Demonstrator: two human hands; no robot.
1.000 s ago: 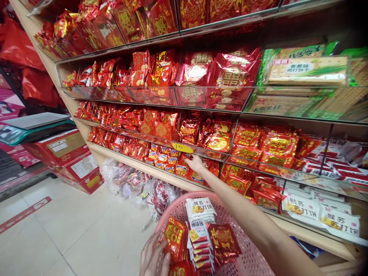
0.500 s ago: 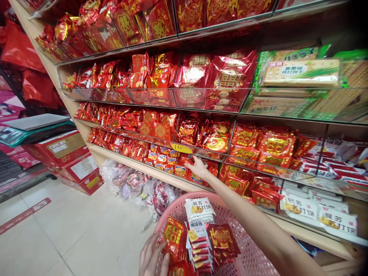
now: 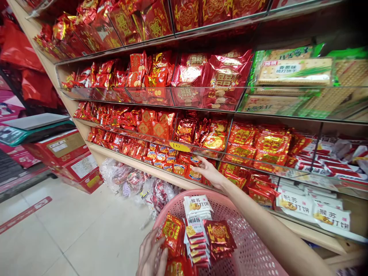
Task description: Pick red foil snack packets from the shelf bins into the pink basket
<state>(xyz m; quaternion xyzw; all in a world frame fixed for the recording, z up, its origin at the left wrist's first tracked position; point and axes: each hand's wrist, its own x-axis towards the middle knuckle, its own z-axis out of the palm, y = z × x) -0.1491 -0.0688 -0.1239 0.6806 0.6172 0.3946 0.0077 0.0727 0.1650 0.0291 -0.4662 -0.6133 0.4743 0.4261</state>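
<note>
My right hand (image 3: 211, 171) reaches to the lowest shelf bin, beside small red biscuit packets (image 3: 193, 173) with blue-and-gold labels. Its fingers are stretched out and apart, and I see nothing held in them. At the left side of a pink perforated plastic basket (image 3: 253, 245), my left hand (image 3: 151, 253) hooks its fingers over the rim, close to red-and-gold packets (image 3: 172, 232). Inside the basket lie white cracker packets (image 3: 198, 206), a row of small white-and-red packets (image 3: 197, 245) and dark red packets (image 3: 220, 235).
Tilted shelves (image 3: 138, 164) with clear front panels hold red snack packets. Green-wrapped crackers (image 3: 294, 71) are at right, white packets (image 3: 330, 215) below. A yellow "10" tag (image 3: 180, 147) hangs above the right hand. Plastic bags (image 3: 126, 178), cartons (image 3: 80, 168) and a scale (image 3: 37, 122) stand left.
My right hand has shifted slightly right and down, and its fingers are more spread from the packets. My left hand remains at the basket's rim.
</note>
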